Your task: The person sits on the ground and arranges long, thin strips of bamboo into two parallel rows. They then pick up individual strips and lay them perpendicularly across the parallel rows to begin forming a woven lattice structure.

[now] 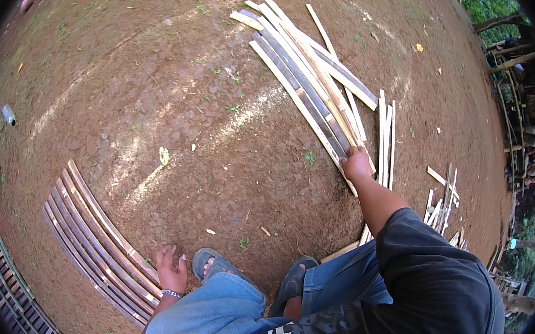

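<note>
My right hand (pixel 358 163) is closed at the near end of a dark split bamboo strip (pixel 313 108), part of a loose pile on the dirt. Pale and dark strips in that pile overlap at slight angles. Its fingertips are partly hidden, so I cannot tell whether more than one strip is in the grip. My left hand (pixel 172 271), with a bracelet at the wrist, hangs low beside my left sandal. Its fingers are spread and hold nothing. Just left of it several bamboo strips (pixel 97 238) lie side by side in a row, narrow gaps between them.
Shorter bamboo pieces (pixel 440 208) are scattered right of my arm. A slatted panel (pixel 10 288) lies along the left edge, and a clear bottle (pixel 9 115) is farther up. My sandalled feet (pixel 222 266) stand between row and pile. A wooden fence (pixel 519 104) borders the right.
</note>
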`<state>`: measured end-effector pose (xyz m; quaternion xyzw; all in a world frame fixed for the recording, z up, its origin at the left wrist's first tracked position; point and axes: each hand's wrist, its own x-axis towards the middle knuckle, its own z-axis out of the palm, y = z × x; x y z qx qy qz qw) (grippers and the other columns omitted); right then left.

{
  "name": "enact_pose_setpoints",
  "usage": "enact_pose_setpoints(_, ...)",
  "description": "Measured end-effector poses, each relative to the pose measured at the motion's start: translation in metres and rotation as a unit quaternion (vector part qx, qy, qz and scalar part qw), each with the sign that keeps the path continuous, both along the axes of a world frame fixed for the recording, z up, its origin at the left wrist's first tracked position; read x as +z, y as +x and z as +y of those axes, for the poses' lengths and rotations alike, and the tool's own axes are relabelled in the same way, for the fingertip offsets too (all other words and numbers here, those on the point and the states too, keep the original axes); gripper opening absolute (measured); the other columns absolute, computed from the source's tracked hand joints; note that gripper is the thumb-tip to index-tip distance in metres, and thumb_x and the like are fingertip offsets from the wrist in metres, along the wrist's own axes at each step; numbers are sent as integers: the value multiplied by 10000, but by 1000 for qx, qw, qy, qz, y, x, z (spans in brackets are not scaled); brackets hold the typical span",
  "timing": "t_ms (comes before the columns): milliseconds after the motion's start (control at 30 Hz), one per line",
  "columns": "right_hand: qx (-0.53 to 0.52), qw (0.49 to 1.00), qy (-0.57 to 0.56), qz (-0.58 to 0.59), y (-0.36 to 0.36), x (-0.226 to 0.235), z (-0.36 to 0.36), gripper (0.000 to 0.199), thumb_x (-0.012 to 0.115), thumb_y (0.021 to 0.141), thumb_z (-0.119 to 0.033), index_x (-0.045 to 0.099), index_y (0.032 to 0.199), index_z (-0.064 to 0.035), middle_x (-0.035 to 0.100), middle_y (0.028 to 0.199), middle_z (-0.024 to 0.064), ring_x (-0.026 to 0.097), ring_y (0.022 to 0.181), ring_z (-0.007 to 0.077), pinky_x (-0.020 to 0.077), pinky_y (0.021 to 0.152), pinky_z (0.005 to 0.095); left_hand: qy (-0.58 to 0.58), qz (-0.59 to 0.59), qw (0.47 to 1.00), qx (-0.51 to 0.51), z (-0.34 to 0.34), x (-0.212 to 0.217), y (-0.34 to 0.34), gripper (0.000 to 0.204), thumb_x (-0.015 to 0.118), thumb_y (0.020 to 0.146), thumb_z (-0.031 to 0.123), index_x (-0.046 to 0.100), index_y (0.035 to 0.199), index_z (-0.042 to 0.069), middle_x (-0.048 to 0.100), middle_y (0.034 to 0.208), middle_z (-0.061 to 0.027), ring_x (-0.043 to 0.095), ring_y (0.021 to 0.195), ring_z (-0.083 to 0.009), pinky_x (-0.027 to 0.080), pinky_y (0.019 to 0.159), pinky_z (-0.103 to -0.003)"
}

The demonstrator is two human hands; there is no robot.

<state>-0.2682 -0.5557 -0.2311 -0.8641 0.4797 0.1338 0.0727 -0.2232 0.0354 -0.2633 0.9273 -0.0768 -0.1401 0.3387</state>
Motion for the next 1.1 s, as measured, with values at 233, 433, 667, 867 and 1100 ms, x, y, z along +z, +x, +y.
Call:
enact_pose_setpoints(233, 16, 1000, 19, 13, -9, -22, -26, 285, 793, 833, -248, 684, 1036, -79, 588, 1188, 180, 587, 1142, 364, 484, 983, 447, -11, -14, 1000, -17, -5, 9, 0, 370, 735, 808, 9, 654, 1168, -25, 571, 1228, -207, 595, 1122, -346, 534, 912, -376)
enact_pose_setpoints(433, 15, 999, 27, -18, -11, -22, -24, 250, 785, 825, -241, 659, 965, -77, 591, 1152, 169, 583, 1112, 367, 484, 965, 466, 19, -65, 997, -47, 8, -2, -4, 372, 728, 817, 6, 653, 1179, -26, 568, 1244, -210, 606, 1118, -335, 550, 889, -360)
enact_pose_setpoints(667, 28, 999, 21, -30, -22, -28, -34, 257, 782, 806, -237, 635, 945, -79, 609, 1127, 163, 590, 1097, 360, 485, 952, 452, -36, 50, 998, 23, -9, 5, -8, 364, 724, 829, 19, 660, 1186, -7, 589, 1241, -195, 623, 1105, -317, 557, 881, -360)
enact_pose_setpoints(867, 3, 995, 63, -71, -35, -47, -62, 233, 779, 797, -138, 661, 957, -17, 693, 896, 174, 675, 853, 300, 534, 785, 428, -23, -23, 999, -24, -16, 12, 1, 333, 724, 848, 72, 674, 1172, 11, 610, 1217, -184, 642, 1057, -341, 548, 906, -405)
enact_pose_setpoints(1100, 67, 996, 43, -36, -25, -46, -55, 245, 776, 831, -175, 602, 929, -34, 647, 984, 194, 641, 918, 398, 500, 843, 468, 16, 7, 1000, -8, 2, 12, -2, 340, 709, 875, 136, 667, 1194, 26, 600, 1250, -182, 622, 1126, -355, 530, 950, -409)
